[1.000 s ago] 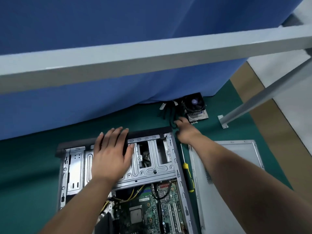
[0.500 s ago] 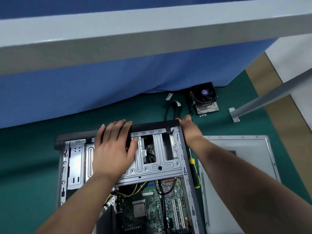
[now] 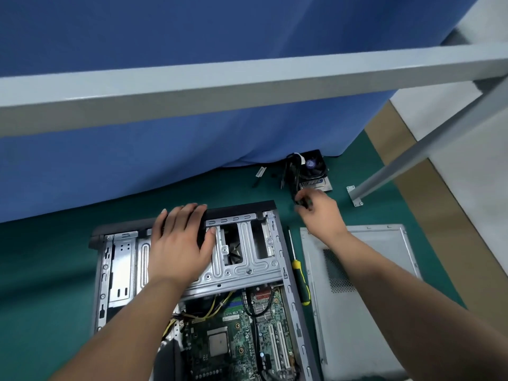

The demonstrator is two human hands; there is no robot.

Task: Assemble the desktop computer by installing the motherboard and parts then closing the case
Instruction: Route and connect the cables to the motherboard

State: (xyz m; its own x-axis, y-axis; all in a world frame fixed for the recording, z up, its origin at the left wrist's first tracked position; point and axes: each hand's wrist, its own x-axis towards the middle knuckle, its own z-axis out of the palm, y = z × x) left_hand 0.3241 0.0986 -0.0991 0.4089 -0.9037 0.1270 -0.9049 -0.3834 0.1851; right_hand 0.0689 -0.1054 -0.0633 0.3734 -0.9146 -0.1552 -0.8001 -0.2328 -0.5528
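Right hand (image 3: 320,213) pinching black cable (image 3: 293,174) beside cooler fan (image 3: 313,167); left hand (image 3: 178,243) flat, released, on case (image 3: 288,284)

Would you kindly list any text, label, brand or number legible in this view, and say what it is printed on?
No text can be read with confidence.
Green motherboard inside the open grey metal computer case: white silkscreen print, too small and blurred.
Black CPU cooler fan: purple hub sticker, blurred.
White tag on the green mat: illegible.
Yellow-and-black screwdriver: no visible marking.
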